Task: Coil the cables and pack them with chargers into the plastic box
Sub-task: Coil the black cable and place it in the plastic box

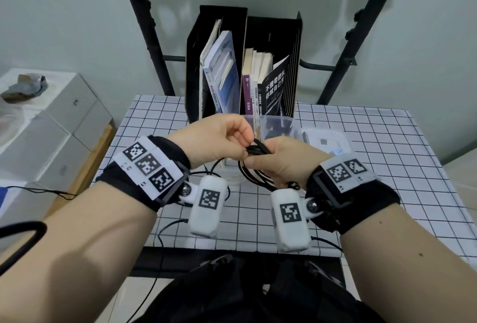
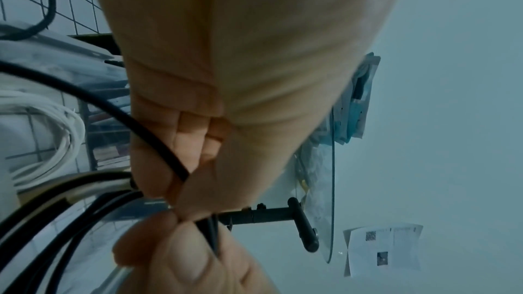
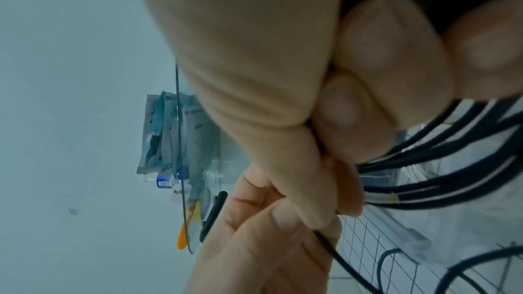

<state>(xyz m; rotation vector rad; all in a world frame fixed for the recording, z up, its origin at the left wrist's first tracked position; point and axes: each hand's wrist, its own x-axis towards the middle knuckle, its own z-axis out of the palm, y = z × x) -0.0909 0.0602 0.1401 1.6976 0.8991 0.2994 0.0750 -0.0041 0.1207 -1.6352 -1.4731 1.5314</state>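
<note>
Both hands meet above the clear plastic box (image 1: 273, 119) in the middle of the gridded table (image 1: 387, 173). My right hand (image 1: 258, 160) grips a bundle of black cable (image 1: 258, 149) loops, and the loops (image 3: 424, 164) hang below its curled fingers. My left hand (image 1: 242, 147) pinches one black strand (image 2: 158, 142) between thumb and fingers, right against the bundle. A coiled white cable (image 2: 56, 133) lies in the box under the hands. In the head view the hands hide most of the box's inside. No charger can be made out.
The box's clear lid (image 1: 327, 142) lies to the right of the box. Black file holders with books (image 1: 242, 64) stand just behind it, between the legs of a black metal shelf (image 1: 144, 26). White cartons (image 1: 51, 126) sit off the table's left edge.
</note>
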